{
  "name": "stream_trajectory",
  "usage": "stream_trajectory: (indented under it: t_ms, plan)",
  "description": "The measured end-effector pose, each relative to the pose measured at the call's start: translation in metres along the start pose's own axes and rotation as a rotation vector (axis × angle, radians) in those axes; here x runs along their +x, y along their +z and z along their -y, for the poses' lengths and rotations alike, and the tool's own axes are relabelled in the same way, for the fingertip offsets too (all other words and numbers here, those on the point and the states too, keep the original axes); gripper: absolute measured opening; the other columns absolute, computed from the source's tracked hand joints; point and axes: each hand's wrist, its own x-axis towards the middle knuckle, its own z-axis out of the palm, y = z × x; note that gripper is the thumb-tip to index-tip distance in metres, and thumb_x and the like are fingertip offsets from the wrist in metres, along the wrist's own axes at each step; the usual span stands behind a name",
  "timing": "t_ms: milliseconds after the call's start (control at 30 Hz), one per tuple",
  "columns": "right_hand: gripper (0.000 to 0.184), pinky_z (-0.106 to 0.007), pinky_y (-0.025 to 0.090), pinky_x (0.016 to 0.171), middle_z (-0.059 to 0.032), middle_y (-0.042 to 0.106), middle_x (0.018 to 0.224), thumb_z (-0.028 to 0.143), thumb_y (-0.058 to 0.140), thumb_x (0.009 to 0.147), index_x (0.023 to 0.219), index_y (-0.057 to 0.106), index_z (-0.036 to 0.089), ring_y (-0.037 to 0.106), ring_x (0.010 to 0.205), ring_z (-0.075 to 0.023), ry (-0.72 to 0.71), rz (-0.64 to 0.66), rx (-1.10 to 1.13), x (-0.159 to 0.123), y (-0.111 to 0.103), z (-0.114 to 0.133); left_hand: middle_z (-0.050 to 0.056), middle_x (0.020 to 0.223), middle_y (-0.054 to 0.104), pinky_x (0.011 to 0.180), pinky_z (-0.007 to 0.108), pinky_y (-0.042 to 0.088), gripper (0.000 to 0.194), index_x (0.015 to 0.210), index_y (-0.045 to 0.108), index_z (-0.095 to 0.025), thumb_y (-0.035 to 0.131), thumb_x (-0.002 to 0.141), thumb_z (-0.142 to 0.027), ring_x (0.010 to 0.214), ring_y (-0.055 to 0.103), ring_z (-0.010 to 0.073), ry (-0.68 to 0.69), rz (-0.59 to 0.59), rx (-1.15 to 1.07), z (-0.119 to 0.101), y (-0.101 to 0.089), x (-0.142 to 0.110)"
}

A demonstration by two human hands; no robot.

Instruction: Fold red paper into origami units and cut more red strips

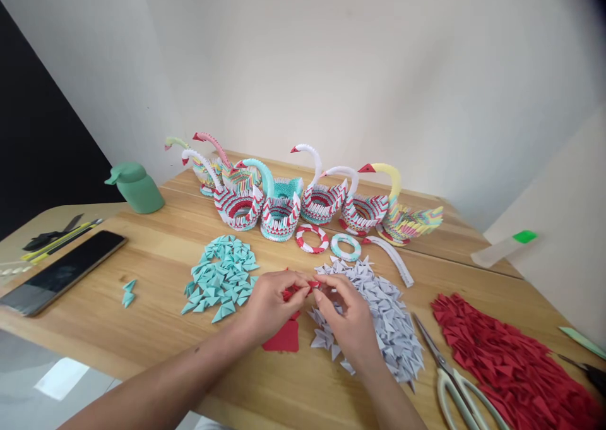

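Between my two hands, above the middle of the table, is a small red paper piece. My left hand pinches it from the left with thumb and forefinger. From the other side, the fingertips of my right hand close on it, and they hide part of its shape. Below my left hand lies a flat red paper sheet, partly covered. A pile of pale grey-white folded paper triangles spreads beside and under my right hand. Left of my left hand is a heap of teal folded triangles.
Several paper swans stand along the back. Before them lie a red-white ring, a teal-white ring and a white curved neck. Scissors and red triangles lie right; a phone and green bottle left.
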Motion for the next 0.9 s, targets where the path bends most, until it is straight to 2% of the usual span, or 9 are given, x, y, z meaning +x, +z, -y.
stream_trajectory:
  t_ms: [233,567,900]
  plan:
    - [0.016,-0.028,0.050,0.073,-0.0050,0.062,0.095,0.024,0.058,0.083,0.096,0.067,0.023,0.059,0.082,-0.0177,-0.023,-0.010,-0.038,0.0018,-0.0003,-0.0004,0.002,0.084,0.072,0.074,0.022,0.045,0.017,0.072,0.068,-0.018,0.053,0.079,-0.013,0.079,0.065,0.0163,0.001,0.012,0.016,0.0005,0.0018,-0.0013]
    - [0.015,-0.029,0.048,0.073,-0.0055,0.065,0.092,0.026,0.054,0.086,0.095,0.065,0.022,0.060,0.083,-0.0197,0.021,0.050,-0.023,-0.0001,-0.0001,-0.0008,0.002,0.077,0.070,0.070,0.022,0.045,0.017,0.070,0.067,-0.016,0.053,0.080,-0.014,0.071,0.062,0.0148,-0.005,0.010,0.036,0.0014,0.0028,-0.0015]
    - [0.015,-0.028,0.049,0.072,-0.0044,0.066,0.090,0.024,0.052,0.086,0.093,0.065,0.021,0.061,0.083,-0.0192,-0.003,0.075,-0.048,0.0004,-0.0009,-0.0001,0.000,0.072,0.068,0.071,0.022,0.045,0.016,0.066,0.062,-0.016,0.054,0.077,-0.007,0.069,0.062,0.0124,0.095,-0.040,0.072,0.0034,0.0046,-0.0017]
